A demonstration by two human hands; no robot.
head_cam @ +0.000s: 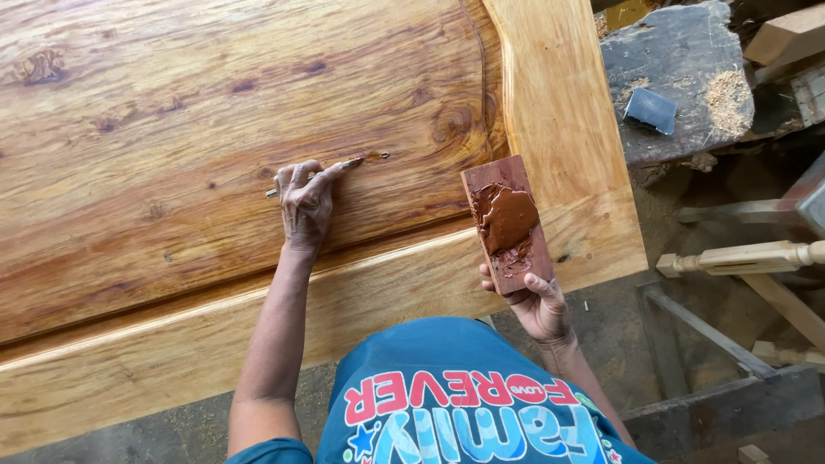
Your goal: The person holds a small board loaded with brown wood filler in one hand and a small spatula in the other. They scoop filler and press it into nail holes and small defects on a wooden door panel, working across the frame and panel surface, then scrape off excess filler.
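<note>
Filling a small dark flaw in the large varnished wood panel looks like the step in hand: the left hand grips a thin metal tool, its tip touching the panel just beside the flaw. The right hand is closed around the lower end of a small board smeared with reddish-brown filler, held over the panel's raised border near its right edge. Pressing filler in flush probably calls for a light, steady stroke. The tool's tip shape is hard to make out; the panel runs out of view.
</note>
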